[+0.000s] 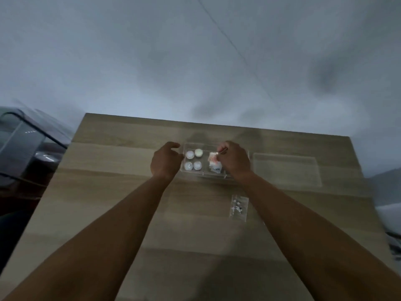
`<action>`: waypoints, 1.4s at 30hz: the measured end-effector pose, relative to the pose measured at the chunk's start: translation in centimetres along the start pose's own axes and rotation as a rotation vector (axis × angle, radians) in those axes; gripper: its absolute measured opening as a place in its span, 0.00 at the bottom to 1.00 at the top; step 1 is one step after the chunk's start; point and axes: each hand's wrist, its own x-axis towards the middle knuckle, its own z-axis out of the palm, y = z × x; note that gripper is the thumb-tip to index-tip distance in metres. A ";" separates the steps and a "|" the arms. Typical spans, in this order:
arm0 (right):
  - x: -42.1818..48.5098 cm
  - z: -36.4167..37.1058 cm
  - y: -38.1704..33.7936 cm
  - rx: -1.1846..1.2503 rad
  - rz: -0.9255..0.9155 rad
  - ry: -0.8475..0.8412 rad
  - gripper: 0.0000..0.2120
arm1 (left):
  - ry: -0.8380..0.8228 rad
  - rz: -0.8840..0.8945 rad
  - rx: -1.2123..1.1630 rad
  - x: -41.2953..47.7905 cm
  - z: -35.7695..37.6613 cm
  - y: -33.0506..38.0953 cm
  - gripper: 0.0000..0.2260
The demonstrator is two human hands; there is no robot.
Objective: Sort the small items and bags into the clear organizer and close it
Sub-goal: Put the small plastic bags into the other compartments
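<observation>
Clear organizer [204, 174] lies under right hand [235, 159], grip pinching a small bag [213, 159].

Clear organizer [195, 173] open on my surface: four round white items [193, 159] in left section, small bags [213, 164] in middle. Clear lid [286, 169] flat just right. Another small bag [238, 207] nearer me.
</observation>
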 end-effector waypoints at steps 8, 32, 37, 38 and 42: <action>-0.1 1.7 0.0 -0.348 -0.156 0.080 0.05 | -0.037 -0.018 -0.079 -0.1 0.0 -0.3 0.08; -7.5 -6.6 9.3 0.055 0.017 0.363 0.08 | -0.227 0.454 0.161 -9.7 5.8 3.2 0.09; -9.3 -6.0 12.8 -0.055 0.296 0.178 0.10 | -0.456 0.284 0.272 -12.2 8.8 2.3 0.12; -9.7 -5.7 13.3 -0.093 0.348 0.114 0.13 | -0.460 0.253 0.270 -12.5 9.2 2.2 0.14; -10.8 -4.8 13.7 -0.218 0.400 0.095 0.19 | -0.410 0.132 0.385 -13.3 10.6 2.9 0.30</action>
